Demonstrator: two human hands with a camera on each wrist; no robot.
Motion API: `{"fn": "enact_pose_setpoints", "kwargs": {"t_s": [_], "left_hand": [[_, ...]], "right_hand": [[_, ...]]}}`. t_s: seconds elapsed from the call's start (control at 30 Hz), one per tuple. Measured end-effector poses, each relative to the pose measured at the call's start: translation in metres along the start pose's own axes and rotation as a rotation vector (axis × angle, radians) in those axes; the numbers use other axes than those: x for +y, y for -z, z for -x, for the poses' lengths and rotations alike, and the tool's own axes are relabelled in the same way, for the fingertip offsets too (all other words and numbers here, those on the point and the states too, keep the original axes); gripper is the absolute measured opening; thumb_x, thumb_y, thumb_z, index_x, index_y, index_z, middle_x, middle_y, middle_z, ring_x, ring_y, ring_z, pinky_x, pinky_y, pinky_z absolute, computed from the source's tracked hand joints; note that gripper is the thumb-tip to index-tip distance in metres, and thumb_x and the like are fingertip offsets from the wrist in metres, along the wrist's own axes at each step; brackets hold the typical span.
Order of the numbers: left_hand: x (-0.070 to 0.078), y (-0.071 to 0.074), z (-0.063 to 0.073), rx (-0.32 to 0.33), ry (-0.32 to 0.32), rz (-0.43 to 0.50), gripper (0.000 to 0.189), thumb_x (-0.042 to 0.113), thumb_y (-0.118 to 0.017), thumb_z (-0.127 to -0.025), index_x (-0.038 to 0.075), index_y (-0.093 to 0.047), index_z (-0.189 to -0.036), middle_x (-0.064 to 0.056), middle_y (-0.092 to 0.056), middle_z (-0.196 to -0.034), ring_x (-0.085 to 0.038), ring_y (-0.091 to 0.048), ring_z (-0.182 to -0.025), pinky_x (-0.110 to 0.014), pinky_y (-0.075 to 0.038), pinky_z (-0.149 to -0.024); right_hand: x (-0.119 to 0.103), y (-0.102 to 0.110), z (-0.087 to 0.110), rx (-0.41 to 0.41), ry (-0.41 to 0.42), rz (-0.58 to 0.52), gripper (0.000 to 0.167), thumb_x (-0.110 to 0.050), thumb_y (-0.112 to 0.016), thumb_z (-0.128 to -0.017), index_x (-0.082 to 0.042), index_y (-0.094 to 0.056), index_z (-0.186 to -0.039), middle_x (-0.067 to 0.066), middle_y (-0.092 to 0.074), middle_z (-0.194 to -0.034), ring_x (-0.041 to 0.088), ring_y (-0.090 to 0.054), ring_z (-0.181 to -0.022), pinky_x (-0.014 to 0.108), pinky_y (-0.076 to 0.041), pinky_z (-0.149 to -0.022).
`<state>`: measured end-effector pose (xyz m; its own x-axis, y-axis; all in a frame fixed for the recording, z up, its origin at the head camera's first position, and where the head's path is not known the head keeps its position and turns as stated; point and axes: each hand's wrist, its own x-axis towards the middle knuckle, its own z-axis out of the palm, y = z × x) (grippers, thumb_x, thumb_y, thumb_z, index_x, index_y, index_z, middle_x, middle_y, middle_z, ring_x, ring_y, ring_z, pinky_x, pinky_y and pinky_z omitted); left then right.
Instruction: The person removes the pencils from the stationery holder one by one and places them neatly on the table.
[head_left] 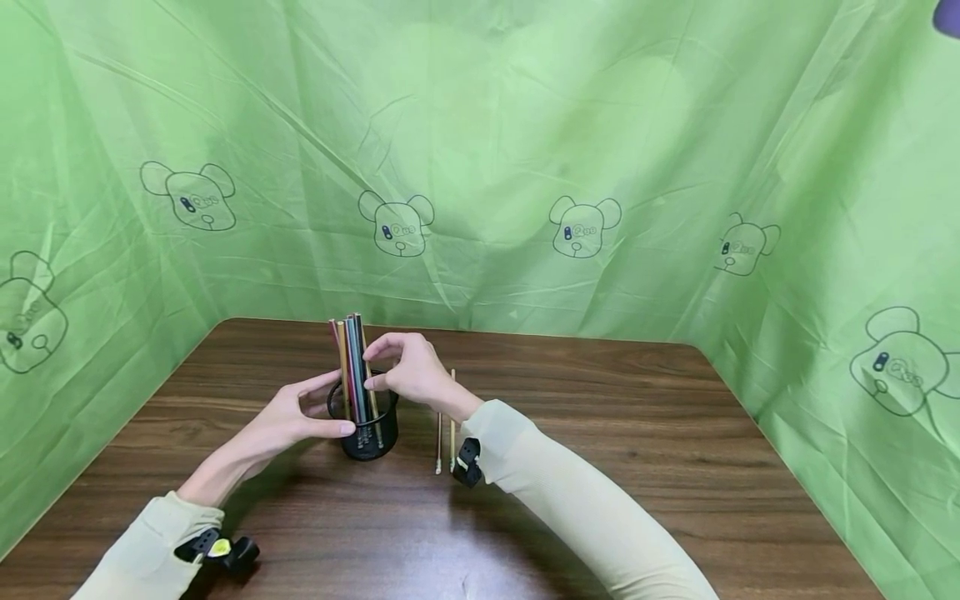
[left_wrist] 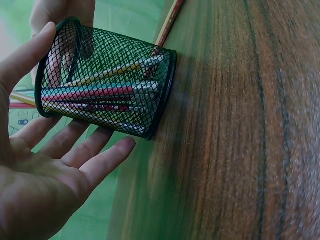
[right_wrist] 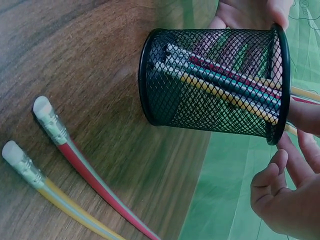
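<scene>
A right hand (head_left: 408, 367) pinches a yellow pencil (head_left: 374, 402) between thumb and fingertips, its eraser end inside a black mesh cup (head_left: 365, 446) on a wooden table (head_left: 600, 467).
The left hand (head_left: 288, 421) grips the cup, thumb at the rim, fingers spread along the far side. Inside, coloured pencils (head_left: 351, 362) lean together, erasers down. Just beside lie a red pencil (right_wrist: 102, 190) and a second yellow pencil (right_wrist: 75, 212), before green cloth (head_left: 487, 150).

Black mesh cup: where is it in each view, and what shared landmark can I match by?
Head: the mesh cup is left of centre, in the lower half, by the left hand.
Left wrist: upper left; the mesh cup appears sideways.
Right wrist: upper right; the mesh cup appears sideways.
Shared landmark: the pencils inside it.
</scene>
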<state>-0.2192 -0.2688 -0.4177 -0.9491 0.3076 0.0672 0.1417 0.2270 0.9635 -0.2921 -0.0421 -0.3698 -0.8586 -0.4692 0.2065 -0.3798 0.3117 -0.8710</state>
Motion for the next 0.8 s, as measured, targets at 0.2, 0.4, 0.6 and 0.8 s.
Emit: {"fn": "enact_pose_setpoints", "kwargs": {"t_s": [0.2, 0.4, 0.6, 0.8], "left_hand": [[-0.0005, 0.0002, -0.0002, 0.003, 0.011, 0.006, 0.091, 0.013, -0.083, -0.091, -0.004, -0.029, -0.163, -0.029, -0.046, -0.156, -0.044, -0.050, -0.138, -0.023, -0.046, -0.098], [-0.0004, 0.0008, -0.0010, -0.002, 0.013, 0.011, 0.091, 0.013, -0.083, -0.091, -0.002, -0.030, -0.164, -0.028, -0.047, -0.155, -0.045, -0.050, -0.138, -0.024, -0.046, -0.098], [0.0007, 0.0002, -0.0003, -0.006, 0.005, 0.017, 0.090, 0.012, -0.082, -0.092, 0.001, -0.030, -0.165, -0.025, -0.042, -0.161, -0.045, -0.050, -0.138, -0.024, -0.046, -0.098], [-0.0002, -0.0006, -0.0001, 0.005, -0.001, 0.017, 0.092, 0.011, -0.083, -0.091, 0.005, -0.030, -0.166, -0.027, -0.048, -0.155, -0.042, -0.052, -0.136, -0.026, -0.049, -0.097]], "right_hand": [[0.0002, -0.0003, 0.0005, 0.029, 0.009, -0.002, 0.035, 0.003, -0.093, -0.075, -0.012, -0.078, -0.102, -0.003, -0.079, -0.102, 0.019, -0.067, -0.082, 0.025, -0.048, -0.070], [0.0008, -0.0004, 0.0004, 0.064, 0.016, 0.006, 0.036, 0.004, -0.093, -0.073, -0.012, -0.078, -0.102, -0.003, -0.079, -0.101, 0.010, -0.055, -0.066, 0.024, -0.045, -0.064], [0.0022, -0.0016, 0.0020, 0.080, 0.057, 0.050, 0.039, 0.006, -0.091, -0.075, -0.012, -0.077, -0.106, -0.002, -0.078, -0.105, 0.012, -0.057, -0.063, 0.024, -0.047, -0.062], [0.0046, -0.0032, 0.0049, 0.072, 0.073, 0.100, 0.040, 0.002, -0.092, -0.076, -0.014, -0.077, -0.109, -0.004, -0.079, -0.102, 0.011, -0.060, -0.070, 0.024, -0.048, -0.068]]}}
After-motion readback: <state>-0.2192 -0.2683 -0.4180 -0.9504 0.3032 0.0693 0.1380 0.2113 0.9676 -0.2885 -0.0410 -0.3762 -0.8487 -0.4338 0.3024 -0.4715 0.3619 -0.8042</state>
